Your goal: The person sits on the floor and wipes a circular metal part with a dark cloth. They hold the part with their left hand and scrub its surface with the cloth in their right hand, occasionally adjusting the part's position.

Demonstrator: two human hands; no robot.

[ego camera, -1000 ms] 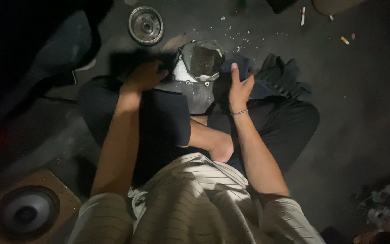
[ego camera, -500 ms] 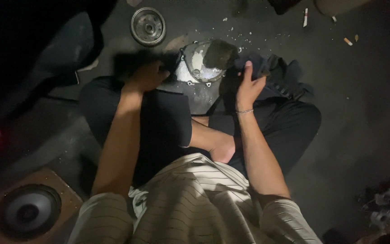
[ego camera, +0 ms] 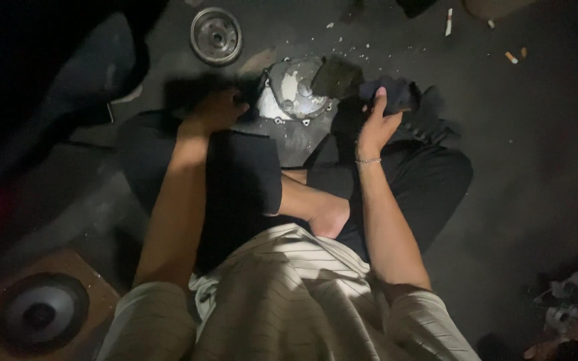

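I sit cross-legged on a dark floor with a round silver metal engine cover [ego camera: 296,93] lying in front of my knees. My left hand [ego camera: 214,108] is curled over the cover's left edge, next to a dark blurred patch. My right hand [ego camera: 376,124] is raised at the cover's right side, its fingers closed on a dark blue cloth [ego camera: 399,93]. A dark grey square pad [ego camera: 337,77] sits at the cover's upper right rim, close to my right fingertips. Whether the hand grips the pad is unclear.
A round metal flywheel-like part [ego camera: 215,35] lies on the floor beyond the cover. Small white chips and cigarette butts [ego camera: 448,21] are scattered at the top. A wooden board holding a round speaker [ego camera: 38,314] is at the lower left, and small metal parts [ego camera: 570,301] at the lower right.
My right hand moved right and slightly up with the cloth. The grey pad shifted from the cover's middle to its upper right rim. My left hand stayed at the left edge.
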